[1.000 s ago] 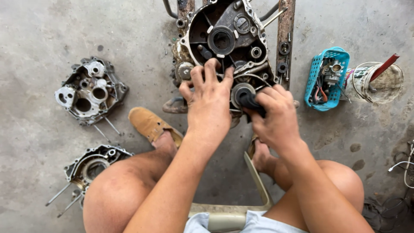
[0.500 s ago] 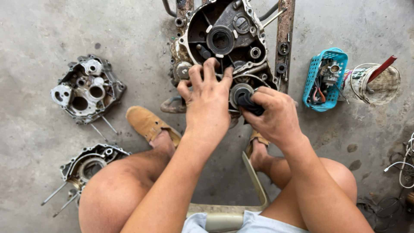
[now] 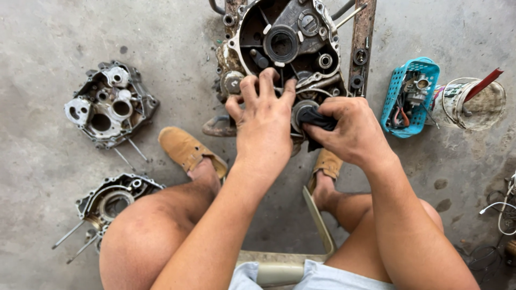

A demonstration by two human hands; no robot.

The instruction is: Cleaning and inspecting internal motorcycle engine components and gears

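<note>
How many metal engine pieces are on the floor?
3: a large grey engine case under both hands, a grey casing half far left, another by the knee. More may be hidden.

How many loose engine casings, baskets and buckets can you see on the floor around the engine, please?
Engine casings: 2, one upper left, one lower left
Blue baskets: 1
Buckets: 1
Total: 4
</note>
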